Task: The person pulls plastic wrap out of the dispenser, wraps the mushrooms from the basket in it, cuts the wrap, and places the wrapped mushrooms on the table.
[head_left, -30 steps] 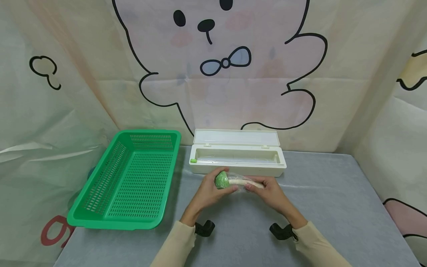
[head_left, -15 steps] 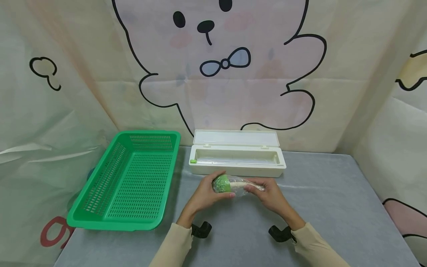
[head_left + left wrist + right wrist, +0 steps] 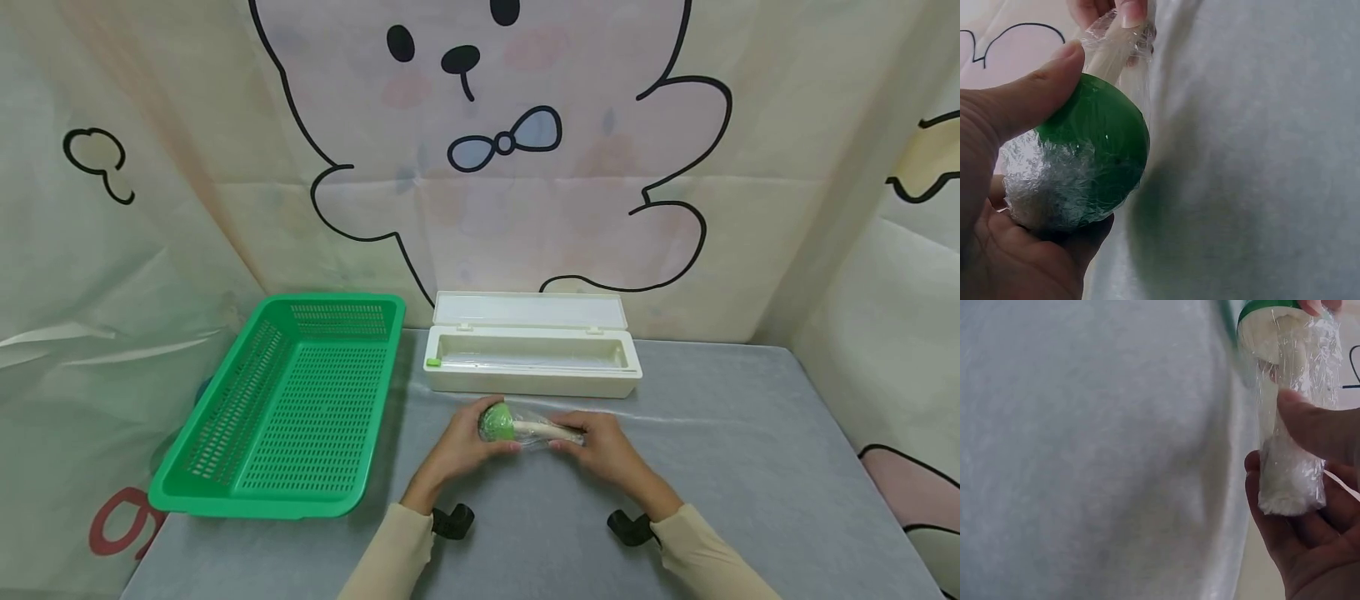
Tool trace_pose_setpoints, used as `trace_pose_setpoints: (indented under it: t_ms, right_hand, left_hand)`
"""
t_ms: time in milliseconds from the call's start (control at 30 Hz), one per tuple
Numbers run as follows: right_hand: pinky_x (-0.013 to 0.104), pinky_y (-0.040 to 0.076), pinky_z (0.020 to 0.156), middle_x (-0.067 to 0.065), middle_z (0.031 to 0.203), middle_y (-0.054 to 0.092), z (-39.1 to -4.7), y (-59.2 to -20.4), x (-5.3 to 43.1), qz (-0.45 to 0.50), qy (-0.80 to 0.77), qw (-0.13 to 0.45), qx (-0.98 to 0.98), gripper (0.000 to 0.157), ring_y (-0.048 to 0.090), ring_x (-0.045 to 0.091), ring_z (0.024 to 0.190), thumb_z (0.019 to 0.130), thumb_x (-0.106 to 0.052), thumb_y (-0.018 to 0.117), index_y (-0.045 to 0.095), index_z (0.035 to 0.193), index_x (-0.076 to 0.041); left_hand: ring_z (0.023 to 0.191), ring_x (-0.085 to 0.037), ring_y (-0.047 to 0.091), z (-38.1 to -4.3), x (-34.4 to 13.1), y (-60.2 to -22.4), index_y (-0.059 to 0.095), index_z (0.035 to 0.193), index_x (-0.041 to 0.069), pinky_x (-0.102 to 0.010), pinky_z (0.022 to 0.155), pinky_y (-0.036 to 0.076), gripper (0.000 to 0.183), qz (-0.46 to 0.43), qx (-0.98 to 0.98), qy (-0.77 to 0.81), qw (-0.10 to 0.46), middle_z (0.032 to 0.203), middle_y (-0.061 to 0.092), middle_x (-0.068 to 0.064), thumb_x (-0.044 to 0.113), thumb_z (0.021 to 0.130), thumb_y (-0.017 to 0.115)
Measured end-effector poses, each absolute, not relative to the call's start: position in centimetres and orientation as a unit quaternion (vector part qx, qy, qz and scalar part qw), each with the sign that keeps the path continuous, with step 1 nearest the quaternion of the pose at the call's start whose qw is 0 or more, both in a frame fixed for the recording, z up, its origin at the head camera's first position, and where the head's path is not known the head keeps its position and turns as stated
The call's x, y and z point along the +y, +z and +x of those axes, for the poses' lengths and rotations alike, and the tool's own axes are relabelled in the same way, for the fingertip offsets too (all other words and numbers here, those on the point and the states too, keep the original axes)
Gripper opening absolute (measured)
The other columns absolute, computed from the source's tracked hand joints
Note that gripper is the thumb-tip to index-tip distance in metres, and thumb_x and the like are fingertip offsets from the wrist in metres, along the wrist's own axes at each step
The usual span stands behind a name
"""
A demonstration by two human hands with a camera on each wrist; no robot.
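A mushroom-shaped object with a rounded green cap and a pale stem is wrapped in clear cling film. It lies roughly level between both hands, above the grey table. My left hand grips the cap, its thumb on one side and fingers beneath, as the left wrist view shows. My right hand holds the wrapped stem; in the right wrist view the thumb presses the film and the fingers curl behind the stem's end. Just beyond the hands stands a white cling film dispenser, its lid raised.
To the left, a green plastic basket with slotted walls stands on the grey-covered table. The dispenser has a small green slider at its left end. A printed cloth backdrop rises behind the table.
Both hands have come slightly down toward the person with the wrapped mushroom-shaped object. The right hand has altered its hold along the stem, and the film lies closer around it. Basket and dispenser stay put.
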State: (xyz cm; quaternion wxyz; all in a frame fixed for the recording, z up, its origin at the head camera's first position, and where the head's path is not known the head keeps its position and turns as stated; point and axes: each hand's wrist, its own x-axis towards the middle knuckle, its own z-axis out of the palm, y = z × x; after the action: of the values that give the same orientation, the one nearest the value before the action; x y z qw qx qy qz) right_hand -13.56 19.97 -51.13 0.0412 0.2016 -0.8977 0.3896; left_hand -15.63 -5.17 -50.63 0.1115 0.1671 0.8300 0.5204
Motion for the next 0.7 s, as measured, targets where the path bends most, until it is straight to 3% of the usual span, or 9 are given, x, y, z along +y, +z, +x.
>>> trace_pose_setpoints:
  t_ms: [333,700]
  right_hand:
    - [0.039,0.059,0.077,0.007,0.098,0.077,-13.76,-51.78,19.75,0.226,0.348,0.054,-0.908,0.025,0.073,0.023,0.090,0.077,-0.005,0.087,0.080,0.101,-0.005]
    - [0.039,0.059,0.076,0.010,0.098,0.076,-13.46,-52.17,19.41,0.229,0.310,0.083,-0.919,0.029,0.073,0.024,0.089,0.074,-0.004,0.089,0.079,0.102,-0.001]
  left_hand:
    - [0.110,-0.024,0.058,-15.76,-4.67,-51.02,0.050,0.144,-0.001,-0.041,0.094,0.047,0.080,0.176,0.843,0.494,0.122,0.131,0.061,-0.017,0.024,0.079,0.090]
    - [0.119,-0.032,0.058,-15.42,-4.45,-50.89,0.046,0.147,-0.002,-0.048,0.100,0.047,0.087,0.180,0.857,0.469,0.115,0.138,0.058,-0.019,0.029,0.079,0.090]
